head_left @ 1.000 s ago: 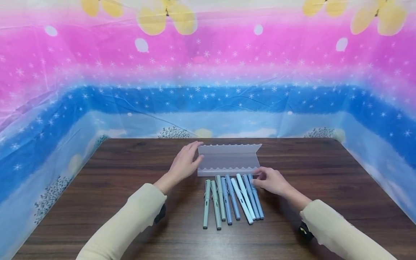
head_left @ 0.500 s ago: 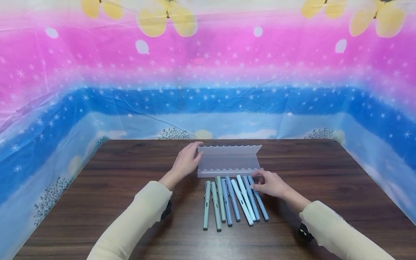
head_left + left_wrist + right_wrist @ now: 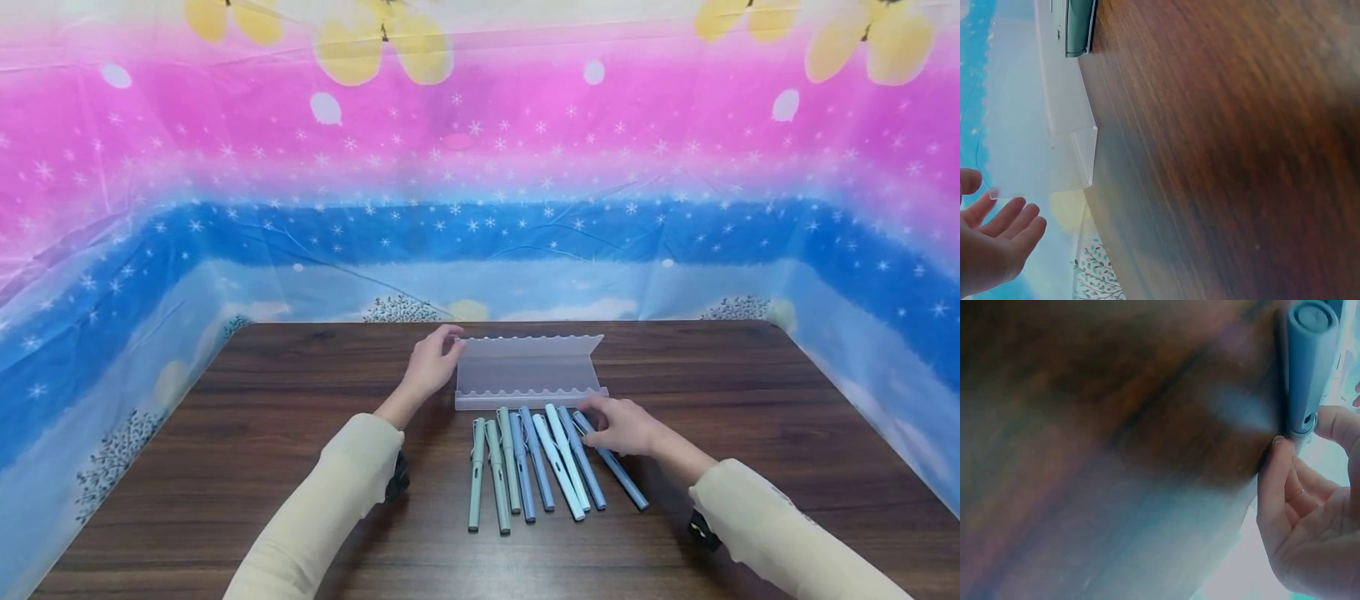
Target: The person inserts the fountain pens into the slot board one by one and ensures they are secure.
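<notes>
My right hand [image 3: 622,425] pinches the upper end of the rightmost blue pen [image 3: 625,479], which lies slanted on the table. The right wrist view has thumb and fingertip on either side of this blue pen [image 3: 1310,369]. My left hand [image 3: 431,362] is at the left end of a translucent plastic pen rest [image 3: 525,379] with scalloped edges. In the left wrist view, a fingertip of that left hand [image 3: 997,250] meets the corner of the pen rest [image 3: 1016,112]; the other fingers stay loosely extended.
In front of the pen rest lie several pens in a row: green pens [image 3: 476,483] at left, blue pens [image 3: 522,475] and pale blue pens [image 3: 558,471] further right. All rest on a dark wooden table [image 3: 300,492]. A patterned cloth [image 3: 480,225] hangs around its back and sides.
The lower end of the rightmost blue pen has swung right, apart from its neighbour. My right hand moved slightly. My left hand stays by the pen rest's left end, its fingers slightly more bent.
</notes>
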The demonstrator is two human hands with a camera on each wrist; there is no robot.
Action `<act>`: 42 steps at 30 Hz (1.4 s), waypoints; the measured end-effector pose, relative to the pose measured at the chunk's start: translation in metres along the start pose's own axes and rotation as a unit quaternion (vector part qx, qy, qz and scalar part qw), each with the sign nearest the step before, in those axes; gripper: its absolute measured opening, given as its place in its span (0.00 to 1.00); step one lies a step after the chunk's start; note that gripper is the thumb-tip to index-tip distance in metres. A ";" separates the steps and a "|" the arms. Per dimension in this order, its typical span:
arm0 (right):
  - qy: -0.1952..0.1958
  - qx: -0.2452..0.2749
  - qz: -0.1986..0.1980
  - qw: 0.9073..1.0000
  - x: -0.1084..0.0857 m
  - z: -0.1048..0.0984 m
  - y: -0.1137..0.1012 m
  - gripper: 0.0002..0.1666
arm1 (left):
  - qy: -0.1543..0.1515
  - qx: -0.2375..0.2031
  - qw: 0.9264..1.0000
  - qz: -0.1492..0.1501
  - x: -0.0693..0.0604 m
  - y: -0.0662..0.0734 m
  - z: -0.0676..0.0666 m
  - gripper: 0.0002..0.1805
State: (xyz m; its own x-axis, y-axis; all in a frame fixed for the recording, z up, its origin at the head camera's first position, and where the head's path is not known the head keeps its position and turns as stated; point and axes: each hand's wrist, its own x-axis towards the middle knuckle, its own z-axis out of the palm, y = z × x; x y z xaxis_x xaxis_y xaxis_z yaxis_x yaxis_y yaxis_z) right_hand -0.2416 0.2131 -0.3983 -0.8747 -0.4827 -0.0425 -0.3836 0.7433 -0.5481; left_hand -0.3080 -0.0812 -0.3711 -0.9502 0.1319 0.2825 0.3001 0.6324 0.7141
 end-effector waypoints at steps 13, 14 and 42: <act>-0.009 0.081 -0.038 0.996 0.000 -0.008 0.014 0.25 | 0.031 -0.004 0.999 -0.018 0.000 0.000 0.001 0.11; -0.006 0.093 -0.039 0.995 0.001 -0.009 0.014 0.26 | 0.033 -0.003 0.999 -0.020 0.001 0.000 0.001 0.11; 0.123 0.144 -0.083 0.978 0.007 -0.038 0.019 0.29 | 0.034 -0.002 0.998 -0.050 0.007 -0.002 0.002 0.09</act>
State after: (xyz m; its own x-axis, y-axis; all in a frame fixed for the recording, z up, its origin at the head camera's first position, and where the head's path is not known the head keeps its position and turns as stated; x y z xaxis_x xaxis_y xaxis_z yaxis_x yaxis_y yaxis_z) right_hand -0.2658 0.2413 -0.3775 -0.8656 -0.4339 0.2498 -0.4581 0.4852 -0.7448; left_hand -0.3153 -0.0801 -0.3714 -0.9673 0.0163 0.2530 0.2050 0.6373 0.7428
